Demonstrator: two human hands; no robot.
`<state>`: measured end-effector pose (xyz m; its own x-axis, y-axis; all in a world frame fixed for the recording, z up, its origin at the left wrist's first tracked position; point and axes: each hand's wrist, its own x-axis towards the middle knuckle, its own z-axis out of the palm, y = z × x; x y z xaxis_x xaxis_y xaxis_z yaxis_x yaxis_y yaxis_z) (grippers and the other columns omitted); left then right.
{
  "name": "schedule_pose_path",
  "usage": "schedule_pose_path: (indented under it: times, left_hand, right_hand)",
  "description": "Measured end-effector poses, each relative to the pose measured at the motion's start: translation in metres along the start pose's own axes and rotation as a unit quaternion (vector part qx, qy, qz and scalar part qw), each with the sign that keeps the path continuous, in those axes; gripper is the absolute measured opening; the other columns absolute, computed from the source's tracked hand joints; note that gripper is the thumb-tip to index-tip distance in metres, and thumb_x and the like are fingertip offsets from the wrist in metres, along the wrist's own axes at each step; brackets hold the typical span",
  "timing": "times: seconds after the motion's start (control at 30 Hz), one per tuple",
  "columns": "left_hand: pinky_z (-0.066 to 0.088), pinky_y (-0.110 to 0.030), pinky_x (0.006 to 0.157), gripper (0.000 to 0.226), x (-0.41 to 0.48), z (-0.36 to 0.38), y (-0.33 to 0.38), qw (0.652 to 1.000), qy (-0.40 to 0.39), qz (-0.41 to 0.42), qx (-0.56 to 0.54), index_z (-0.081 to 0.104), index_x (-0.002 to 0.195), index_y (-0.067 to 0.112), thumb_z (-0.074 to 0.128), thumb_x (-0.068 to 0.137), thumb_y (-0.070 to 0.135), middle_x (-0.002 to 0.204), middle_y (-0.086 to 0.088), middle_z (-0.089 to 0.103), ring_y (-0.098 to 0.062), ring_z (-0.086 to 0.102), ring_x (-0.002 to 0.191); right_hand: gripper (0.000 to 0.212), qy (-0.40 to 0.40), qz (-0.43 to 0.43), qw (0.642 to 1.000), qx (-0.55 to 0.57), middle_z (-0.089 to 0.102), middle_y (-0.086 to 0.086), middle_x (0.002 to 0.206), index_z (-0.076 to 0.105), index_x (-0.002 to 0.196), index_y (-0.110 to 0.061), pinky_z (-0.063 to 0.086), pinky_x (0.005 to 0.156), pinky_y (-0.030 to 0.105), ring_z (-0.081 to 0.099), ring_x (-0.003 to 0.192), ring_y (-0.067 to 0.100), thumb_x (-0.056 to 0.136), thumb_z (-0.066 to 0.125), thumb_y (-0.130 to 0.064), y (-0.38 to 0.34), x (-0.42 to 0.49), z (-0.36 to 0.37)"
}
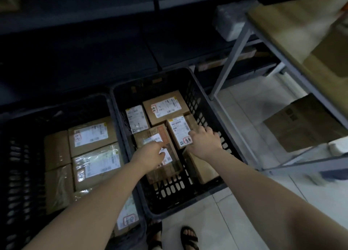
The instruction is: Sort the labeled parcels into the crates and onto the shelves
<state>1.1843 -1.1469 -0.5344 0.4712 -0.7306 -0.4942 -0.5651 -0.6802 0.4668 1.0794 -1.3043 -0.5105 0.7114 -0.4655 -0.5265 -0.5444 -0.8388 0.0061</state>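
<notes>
Nearest me, sandalled feet [189, 237] on pale tile. Both my arms reach into the right-hand black plastic lattice crate [169, 199]. Left hand [152, 153] rests on a long brown cardboard parcel [148, 135] with a white label; whether it grips, I cannot tell. Right hand [204, 140] curls its fingers over the edge of a small white-labelled brown parcel [178, 128] just beside. Beyond, grey metal shelving [235, 48].

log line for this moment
phase: sorting | left hand: touches centre parcel | right hand: grips right parcel | both in right crate | left crate: parcels inside
</notes>
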Motion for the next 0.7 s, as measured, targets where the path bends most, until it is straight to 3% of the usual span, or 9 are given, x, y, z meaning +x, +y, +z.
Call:
schedule_pose_path:
  times: [0.13,0.27,0.4,0.57,0.7]
  left_hand:
    - [0.049,-0.037,0.09,0.037,-0.038,-0.041,0.0,0.996,0.062,-0.028,0.057,0.05,0.132,0.022,0.043,0.097,0.026,0.129,-0.005,0.054,-0.022,0.054,0.114]
    - [0.048,-0.033,0.078,0.02,-0.104,-0.075,0.003,0.98,0.14,-0.082,0.115,0.059,0.104,0.017,0.045,0.095,0.027,0.1,-0.003,0.057,-0.023,0.058,0.099]
    - [0.037,-0.027,0.072,0.015,-0.204,-0.097,0.003,0.945,0.226,-0.175,0.159,0.058,0.097,0.024,0.045,0.091,0.03,0.103,0.004,0.059,-0.02,0.058,0.1]
    - [0.042,-0.032,0.078,0.015,-0.359,-0.12,0.008,0.896,0.321,-0.264,0.157,0.054,0.09,0.024,0.049,0.092,0.037,0.097,0.003,0.058,-0.022,0.059,0.098]
    - [0.042,-0.033,0.073,0.017,-0.494,-0.121,0.003,0.851,0.379,-0.334,0.145,0.056,0.097,0.024,0.044,0.095,0.036,0.101,0.004,0.058,-0.02,0.058,0.096]
  right_hand:
    - [0.051,0.029,-0.054,0.998,-0.025,0.04,0.012,0.142,0.038,0.142,-0.021,0.035,0.102,0.048,0.036,0.13,0.035,0.095,0.048,-0.04,-0.015,-0.015,-0.037]
    - [0.047,0.075,-0.13,0.987,-0.057,0.046,0.009,0.138,0.041,0.141,-0.022,0.038,0.097,0.044,0.042,0.126,0.033,0.097,0.046,-0.037,-0.04,-0.038,-0.073]
    - [0.045,0.124,-0.234,0.961,-0.078,0.049,0.01,0.133,0.045,0.137,-0.019,0.039,0.096,0.042,0.043,0.124,0.033,0.094,0.048,-0.034,-0.085,-0.086,-0.109]
    - [0.045,0.186,-0.406,0.891,-0.078,0.051,0.007,0.132,0.045,0.138,-0.023,0.042,0.095,0.043,0.045,0.121,0.033,0.096,0.048,-0.04,-0.183,-0.179,-0.151]
    - [0.04,0.227,-0.556,0.797,-0.066,0.054,0.005,0.127,0.049,0.133,-0.024,0.044,0.091,0.043,0.048,0.117,0.032,0.098,0.045,-0.042,-0.28,-0.283,-0.166]
